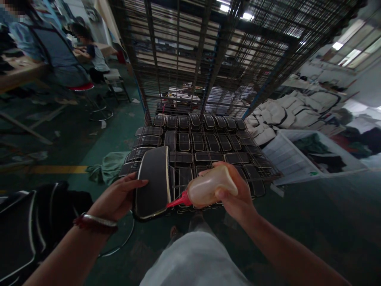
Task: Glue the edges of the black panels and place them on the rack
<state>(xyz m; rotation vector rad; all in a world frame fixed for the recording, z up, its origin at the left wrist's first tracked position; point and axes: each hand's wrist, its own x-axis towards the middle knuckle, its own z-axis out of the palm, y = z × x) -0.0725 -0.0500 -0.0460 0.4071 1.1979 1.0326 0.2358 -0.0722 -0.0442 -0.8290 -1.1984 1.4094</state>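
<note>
A dark panel with a pale edge line point(153, 180) is held at its left edge by my left hand point(119, 196), thumb on top and the other fingers hidden underneath. My right hand point(236, 194) is wrapped round a translucent squeeze bottle point(208, 186) with a red nozzle. The bottle lies tilted, its nozzle tip at the panel's lower right corner. Behind and below the panel, rows of similar dark pieces point(184, 142) rest on a wire rack point(208, 79).
A white bin point(285, 159) holding dark cloth stands at the right, near stacked pale pieces point(276, 111). Green cloth point(108, 167) lies on the floor at the left. Black pieces point(18, 226) are at the lower left. Two people sit at tables in the upper left.
</note>
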